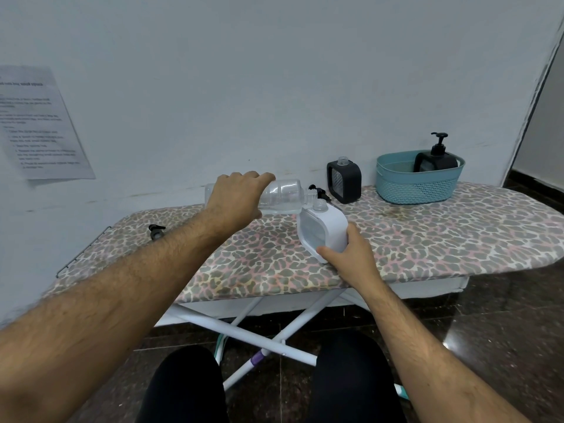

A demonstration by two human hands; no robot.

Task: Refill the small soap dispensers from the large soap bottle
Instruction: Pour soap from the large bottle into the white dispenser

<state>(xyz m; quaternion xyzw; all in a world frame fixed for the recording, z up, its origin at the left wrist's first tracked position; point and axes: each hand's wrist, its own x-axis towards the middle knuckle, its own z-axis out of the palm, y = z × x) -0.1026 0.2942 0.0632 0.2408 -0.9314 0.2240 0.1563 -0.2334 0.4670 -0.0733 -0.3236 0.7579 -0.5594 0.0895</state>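
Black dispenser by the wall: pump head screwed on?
No. The black dispenser beside the teal basket stands with its threaded neck bare, no pump on top.

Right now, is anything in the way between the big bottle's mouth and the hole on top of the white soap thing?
Nothing visible. The left hand tips the clear bottle so its mouth sits right beside the open neck of the white dispenser, which the right hand steadies. The pump tops lie off to the side.

leopard-print ironing board [427,239] carries: white dispenser [323,232], tilted; open black dispenser [344,181]; teal basket [418,184]; one black pump head [156,232] at left, another [317,192] beside black dispenser.
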